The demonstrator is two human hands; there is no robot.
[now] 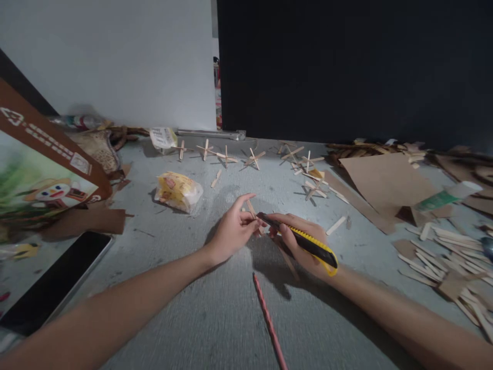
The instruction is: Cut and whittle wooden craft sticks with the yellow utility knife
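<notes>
In the middle of the table, my left hand (234, 226) pinches a small wooden craft stick (251, 208) between its fingers. My right hand (302, 241) is closed around a yellow and black utility knife (308, 243). The knife's tip end meets the stick close to my left fingertips; the blade itself is too small to make out. Another wooden stick (288, 261) lies partly under my right hand. A red twisted pencil-like rod (267, 318) points toward my hands from the front edge. Beyond them stand several crossed-stick pieces (253, 160).
At the left are a dark phone (57, 282), a printed carton (46, 169) and a yellow plastic packet (177, 191). Loose sticks (435, 257) pile up at the right, near brown cardboard (389, 180) and a green-white tube (449, 196). Upright panels (346, 67) close off the back.
</notes>
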